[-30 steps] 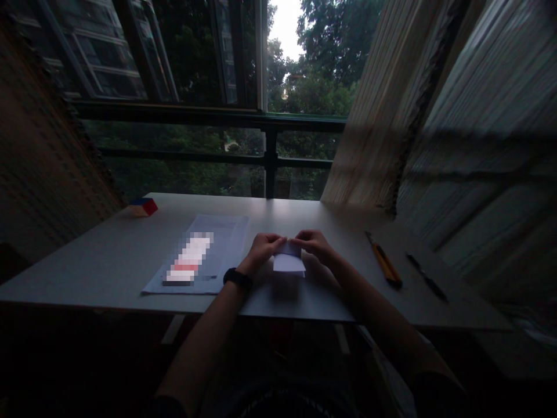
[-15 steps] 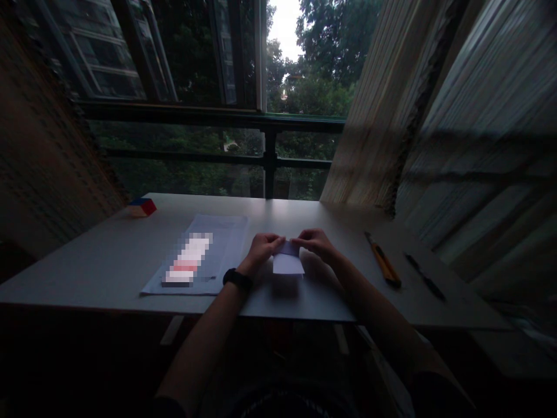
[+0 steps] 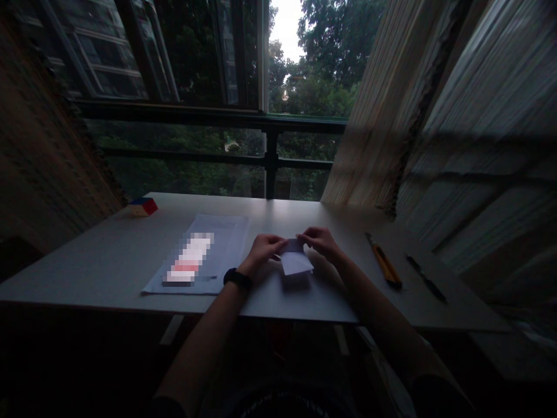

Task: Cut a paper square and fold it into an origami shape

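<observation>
A small folded piece of white paper is held just above the table, its near flap hanging toward me and casting a shadow below. My left hand, with a dark watch on the wrist, pinches its upper left edge between thumb and fingers. At the upper right edge, my right hand has its thumb and fingertips closed on the paper. The fingers partly hide the paper's far edge.
Left of my hands lies a printed sheet, partly blurred out. A coloured cube sits at the far left. On the right are a yellow utility knife and a dark pen. Beyond the white table stand a window and curtains.
The paper has turned slightly, and its near flap has swung to the right. My right hand has shifted slightly right; my left hand keeps its grip nearly in place.
</observation>
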The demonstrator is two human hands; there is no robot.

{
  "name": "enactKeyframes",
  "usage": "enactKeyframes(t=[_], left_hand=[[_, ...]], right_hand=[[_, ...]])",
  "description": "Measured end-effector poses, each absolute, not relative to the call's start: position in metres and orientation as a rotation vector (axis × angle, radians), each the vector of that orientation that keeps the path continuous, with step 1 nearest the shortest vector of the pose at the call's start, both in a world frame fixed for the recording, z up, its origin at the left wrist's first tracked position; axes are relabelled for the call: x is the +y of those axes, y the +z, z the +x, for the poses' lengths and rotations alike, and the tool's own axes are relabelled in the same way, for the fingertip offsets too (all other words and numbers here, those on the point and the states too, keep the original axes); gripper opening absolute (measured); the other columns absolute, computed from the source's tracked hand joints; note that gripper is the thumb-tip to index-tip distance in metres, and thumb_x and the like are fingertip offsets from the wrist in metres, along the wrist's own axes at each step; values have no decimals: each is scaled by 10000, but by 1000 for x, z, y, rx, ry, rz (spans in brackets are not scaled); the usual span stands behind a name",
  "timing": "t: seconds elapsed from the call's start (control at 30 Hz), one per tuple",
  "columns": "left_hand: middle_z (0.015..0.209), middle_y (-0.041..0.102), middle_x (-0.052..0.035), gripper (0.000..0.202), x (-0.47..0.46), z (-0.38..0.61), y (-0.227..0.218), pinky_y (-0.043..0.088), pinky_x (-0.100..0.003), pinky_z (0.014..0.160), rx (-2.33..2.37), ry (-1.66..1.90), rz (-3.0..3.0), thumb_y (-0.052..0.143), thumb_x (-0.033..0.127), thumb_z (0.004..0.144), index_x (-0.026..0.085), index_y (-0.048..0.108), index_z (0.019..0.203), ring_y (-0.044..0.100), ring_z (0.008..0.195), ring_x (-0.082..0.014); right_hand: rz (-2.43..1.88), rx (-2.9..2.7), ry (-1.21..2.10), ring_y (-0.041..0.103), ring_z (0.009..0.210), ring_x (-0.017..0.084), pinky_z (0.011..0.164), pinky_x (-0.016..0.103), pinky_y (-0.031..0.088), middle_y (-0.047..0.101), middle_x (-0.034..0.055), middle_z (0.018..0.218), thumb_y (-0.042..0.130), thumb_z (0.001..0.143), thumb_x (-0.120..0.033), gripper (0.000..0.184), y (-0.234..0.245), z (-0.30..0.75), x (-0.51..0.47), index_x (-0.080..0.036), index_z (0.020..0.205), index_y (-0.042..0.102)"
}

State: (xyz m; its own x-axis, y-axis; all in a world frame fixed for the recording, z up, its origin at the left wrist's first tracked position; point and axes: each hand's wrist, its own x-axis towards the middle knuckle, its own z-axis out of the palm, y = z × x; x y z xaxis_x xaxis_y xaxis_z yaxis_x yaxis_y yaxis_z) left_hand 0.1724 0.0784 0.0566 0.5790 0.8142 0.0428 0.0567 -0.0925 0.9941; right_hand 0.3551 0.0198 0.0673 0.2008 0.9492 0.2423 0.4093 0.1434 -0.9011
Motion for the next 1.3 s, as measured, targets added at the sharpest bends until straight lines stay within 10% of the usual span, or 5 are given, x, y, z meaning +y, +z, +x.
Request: enactKeyframes(t=[1.3], left_hand=[[614, 628, -69, 311, 74, 171, 55, 448, -224, 497, 717, 519, 1601, 625, 398, 697, 96, 637, 771, 613, 564, -150]], right_hand=[[-1424, -1574, 780, 402, 436, 77, 427, 219, 281, 514, -10, 486, 648, 620, -465, 361, 68, 364, 19, -105, 649, 635]])
